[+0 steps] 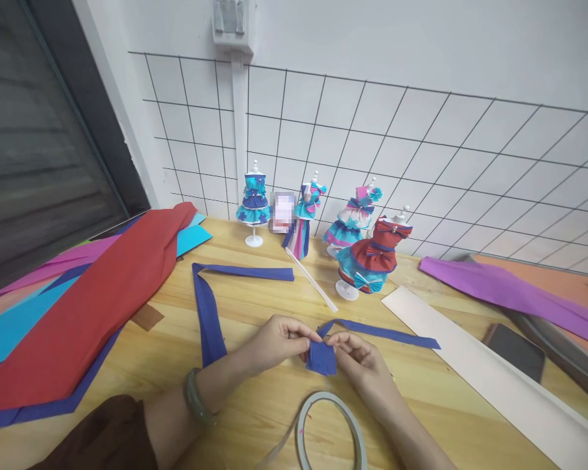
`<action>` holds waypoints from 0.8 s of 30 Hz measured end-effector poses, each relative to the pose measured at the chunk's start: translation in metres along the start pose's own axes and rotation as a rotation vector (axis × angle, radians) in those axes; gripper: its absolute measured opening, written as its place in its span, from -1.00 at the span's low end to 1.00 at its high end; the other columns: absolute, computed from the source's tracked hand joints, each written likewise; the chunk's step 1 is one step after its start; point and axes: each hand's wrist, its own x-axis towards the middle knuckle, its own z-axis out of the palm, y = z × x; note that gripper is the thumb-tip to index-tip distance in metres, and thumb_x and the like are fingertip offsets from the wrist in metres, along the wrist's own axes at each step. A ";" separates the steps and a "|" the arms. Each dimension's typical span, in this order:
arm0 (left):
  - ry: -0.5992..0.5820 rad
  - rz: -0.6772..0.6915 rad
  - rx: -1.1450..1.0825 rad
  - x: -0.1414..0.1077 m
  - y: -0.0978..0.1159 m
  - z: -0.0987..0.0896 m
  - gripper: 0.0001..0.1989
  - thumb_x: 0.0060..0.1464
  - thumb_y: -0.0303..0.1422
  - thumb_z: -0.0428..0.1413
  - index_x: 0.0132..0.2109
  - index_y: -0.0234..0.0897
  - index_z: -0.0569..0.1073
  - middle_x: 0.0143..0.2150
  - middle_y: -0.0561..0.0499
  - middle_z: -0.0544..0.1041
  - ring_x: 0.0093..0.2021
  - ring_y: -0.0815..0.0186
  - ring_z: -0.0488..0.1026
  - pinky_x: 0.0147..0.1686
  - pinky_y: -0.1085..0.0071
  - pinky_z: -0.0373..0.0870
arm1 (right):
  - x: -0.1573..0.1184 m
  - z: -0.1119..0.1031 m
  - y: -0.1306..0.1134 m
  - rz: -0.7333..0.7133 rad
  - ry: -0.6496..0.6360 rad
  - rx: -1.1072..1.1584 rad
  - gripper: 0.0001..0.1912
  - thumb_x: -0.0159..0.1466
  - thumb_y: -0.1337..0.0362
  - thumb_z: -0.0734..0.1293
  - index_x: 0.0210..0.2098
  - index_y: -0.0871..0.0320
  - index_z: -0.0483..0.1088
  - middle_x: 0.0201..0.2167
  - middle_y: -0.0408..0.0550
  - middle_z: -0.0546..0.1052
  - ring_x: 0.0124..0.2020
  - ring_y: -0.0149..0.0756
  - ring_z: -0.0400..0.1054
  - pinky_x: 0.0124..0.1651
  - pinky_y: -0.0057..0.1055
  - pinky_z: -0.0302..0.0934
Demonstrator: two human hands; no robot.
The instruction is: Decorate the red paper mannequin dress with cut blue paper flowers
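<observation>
Between both hands is a dark blue crepe paper strip (322, 359), its near end a small folded square panel and its long tail running off to the right along the table. My left hand (279, 343) pinches the panel's upper left corner between thumb and fingers. On the opposite corner, my right hand (360, 358) grips it the same way. Just below the hands a roll of double-sided tape (301, 438) rests on the wood, a length of it trailing to the left. Another blue strip (206, 313) lies bent beyond my left forearm.
Small dress forms in paper dresses, one red and blue (382, 251), another blue (255, 202), stand at the back. Coloured crepe sheets (93, 287) pile up at left. A cream strip (470, 352), phone (514, 352) and purple paper (509, 294) lie at right.
</observation>
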 end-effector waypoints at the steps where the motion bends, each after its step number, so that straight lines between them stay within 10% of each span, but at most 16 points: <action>1: 0.004 0.001 0.006 -0.001 0.001 0.000 -0.78 -0.16 -0.36 0.17 -0.34 -0.45 0.53 -0.50 -0.04 0.51 -0.51 0.41 0.40 -0.42 0.47 0.33 | 0.000 -0.001 0.001 0.000 -0.004 -0.010 -0.80 0.10 0.13 0.37 -0.40 0.14 0.41 -0.51 -0.10 0.50 -0.48 -0.37 0.34 -0.35 -0.45 0.18; 24: -0.008 0.021 0.006 -0.004 0.005 0.000 -0.75 -0.20 -0.32 0.23 -0.36 -0.43 0.51 -0.53 0.02 0.45 -0.52 0.46 0.34 -0.46 0.52 0.29 | 0.000 0.003 0.001 0.019 0.098 -0.123 -0.79 0.02 0.16 0.43 -0.43 0.16 0.45 -0.52 -0.10 0.49 -0.47 -0.37 0.32 -0.37 -0.47 0.20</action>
